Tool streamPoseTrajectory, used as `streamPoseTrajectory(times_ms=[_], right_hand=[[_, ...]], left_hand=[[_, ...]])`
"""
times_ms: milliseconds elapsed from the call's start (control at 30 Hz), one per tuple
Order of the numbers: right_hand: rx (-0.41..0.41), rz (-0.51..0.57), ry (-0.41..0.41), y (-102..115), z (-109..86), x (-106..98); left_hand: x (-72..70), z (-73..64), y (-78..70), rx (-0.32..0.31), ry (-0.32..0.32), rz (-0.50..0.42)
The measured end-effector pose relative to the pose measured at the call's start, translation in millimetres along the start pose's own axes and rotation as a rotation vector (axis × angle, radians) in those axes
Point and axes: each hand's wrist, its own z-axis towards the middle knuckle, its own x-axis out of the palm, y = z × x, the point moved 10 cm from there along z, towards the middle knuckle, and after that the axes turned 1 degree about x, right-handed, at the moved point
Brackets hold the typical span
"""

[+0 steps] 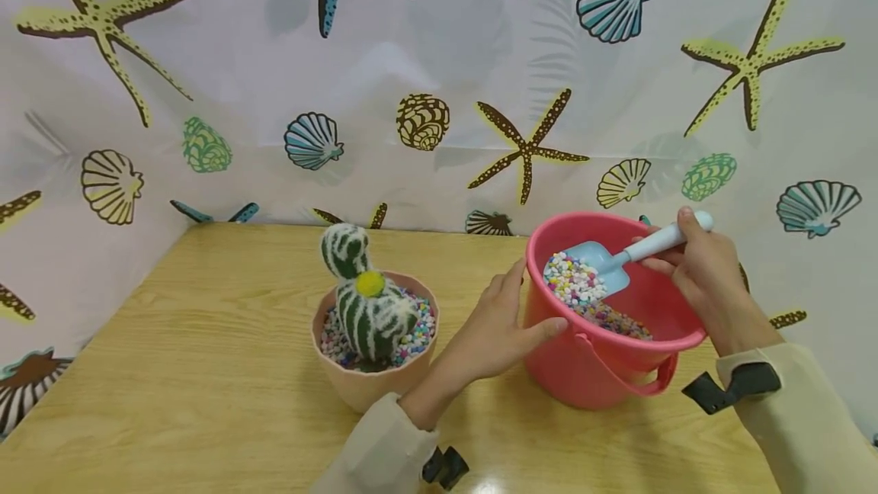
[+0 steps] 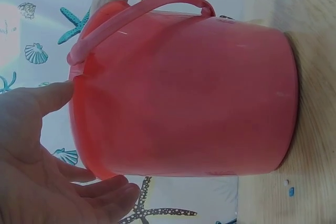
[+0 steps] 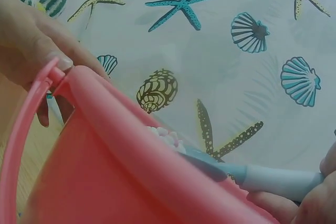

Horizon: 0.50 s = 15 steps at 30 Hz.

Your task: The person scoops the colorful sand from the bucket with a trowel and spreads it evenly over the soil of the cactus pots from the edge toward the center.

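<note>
On the surface (image 1: 226, 311), the pot (image 1: 363, 386) is set left of the scoop (image 1: 639, 249), pinched by right fingers (image 1: 689, 224); left fingers (image 1: 509, 285) spread.

Smooth plastic bucket (image 1: 583, 372), wood-grain tabletop (image 1: 206, 326)

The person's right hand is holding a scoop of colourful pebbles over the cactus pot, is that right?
Not quite: the right hand is holding a scoop of colourful pebbles, but over the pink bucket, not the cactus pot, as the head view shows.
</note>
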Motion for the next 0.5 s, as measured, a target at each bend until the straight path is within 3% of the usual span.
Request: streamPoseTrajectory(times_ms=[267, 500], right_hand=[[-0.017, 0.002, -0.022, -1, -1.9, 0], [0.01, 0.093, -0.017, -4, -2.5, -4]], left_hand=[[-0.7, -10.0, -1.8, 0.043, 0.03, 0.02], [0.8, -19.9, 1.9, 0.02, 0.054, 0.096]])
